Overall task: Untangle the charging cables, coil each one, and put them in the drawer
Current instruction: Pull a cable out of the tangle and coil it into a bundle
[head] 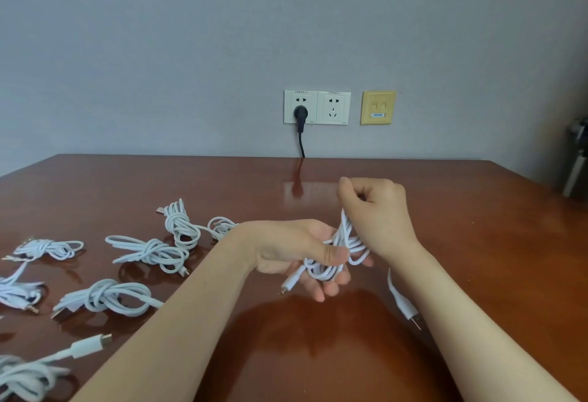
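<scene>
Holding one white cable (337, 248) above the middle of the table (477, 242), the person is part-way through the work.

Head view, hands: the left hand (299, 252) grasps the gathered loops, thumb pressed on top and fingers curled beneath. The right hand (378, 210), just beyond it, has its fingers curled and grips the upper strands of the same cable. One connector end pokes out below the left hand; the other hangs free under the right wrist.

Head view, progress: six white bundles (152, 252) lie at the left of the table, each apart from its neighbours, looped and wrapped on itself. A smaller loop (222, 226) lies behind the left wrist. Judged from this, separation is largely done. Whether those bundles are finished coils or knots awaiting work cannot be settled. No drawer is in view, so stowing appears to remain in full.

Head view, surface and room: the table is glossy reddish-brown wood that reflects the wall. On the grey far wall sit twin white sockets (334, 107), a black plug (300, 113) in the left one, and a yellow data plate (378, 107) to their right. A dark object (577, 159) stands at the far right edge, unidentified.
</scene>
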Motion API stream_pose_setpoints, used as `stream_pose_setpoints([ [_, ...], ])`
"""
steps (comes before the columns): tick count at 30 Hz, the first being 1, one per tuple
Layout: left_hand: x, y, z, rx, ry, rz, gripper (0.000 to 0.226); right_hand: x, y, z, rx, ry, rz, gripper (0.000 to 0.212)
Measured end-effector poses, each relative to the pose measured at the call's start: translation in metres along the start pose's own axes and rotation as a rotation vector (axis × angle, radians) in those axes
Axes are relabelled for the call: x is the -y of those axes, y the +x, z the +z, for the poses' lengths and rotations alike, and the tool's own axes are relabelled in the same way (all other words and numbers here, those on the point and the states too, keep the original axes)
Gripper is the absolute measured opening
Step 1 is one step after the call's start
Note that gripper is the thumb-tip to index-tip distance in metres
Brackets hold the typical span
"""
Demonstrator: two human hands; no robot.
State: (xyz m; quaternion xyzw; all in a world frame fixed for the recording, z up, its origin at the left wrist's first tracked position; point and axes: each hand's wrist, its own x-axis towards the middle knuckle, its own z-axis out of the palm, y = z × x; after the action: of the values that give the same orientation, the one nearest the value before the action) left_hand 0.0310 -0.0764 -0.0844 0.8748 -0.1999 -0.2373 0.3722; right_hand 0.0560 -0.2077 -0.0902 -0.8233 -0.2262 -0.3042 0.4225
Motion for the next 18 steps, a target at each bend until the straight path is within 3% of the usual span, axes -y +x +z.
stream_pose_setpoints([
  [3, -0.009, -0.005, 0.003, -0.024, 0.040, -0.010, 0.025, -0.001, 0.001, 0.001, -0.024, -0.097, 0.115, 0.045],
  [6, -0.014, -0.003, 0.011, -0.155, 0.196, 0.032, 0.014, -0.001, 0.001, -0.002, -0.077, -0.153, 0.234, 0.050],
  [8, -0.013, 0.002, 0.015, -0.225, 0.240, 0.055, 0.032, -0.002, 0.001, -0.004, -0.106, -0.176, 0.308, 0.050],
  [14, -0.014, 0.004, 0.013, -0.260, 0.314, 0.032, 0.061, -0.003, 0.003, -0.003, -0.165, -0.127, 0.481, 0.045],
  [18, -0.020, 0.004, 0.022, -0.351, 0.355, 0.029, 0.046, -0.006, 0.004, -0.004, -0.197, -0.040, 0.577, 0.046],
])
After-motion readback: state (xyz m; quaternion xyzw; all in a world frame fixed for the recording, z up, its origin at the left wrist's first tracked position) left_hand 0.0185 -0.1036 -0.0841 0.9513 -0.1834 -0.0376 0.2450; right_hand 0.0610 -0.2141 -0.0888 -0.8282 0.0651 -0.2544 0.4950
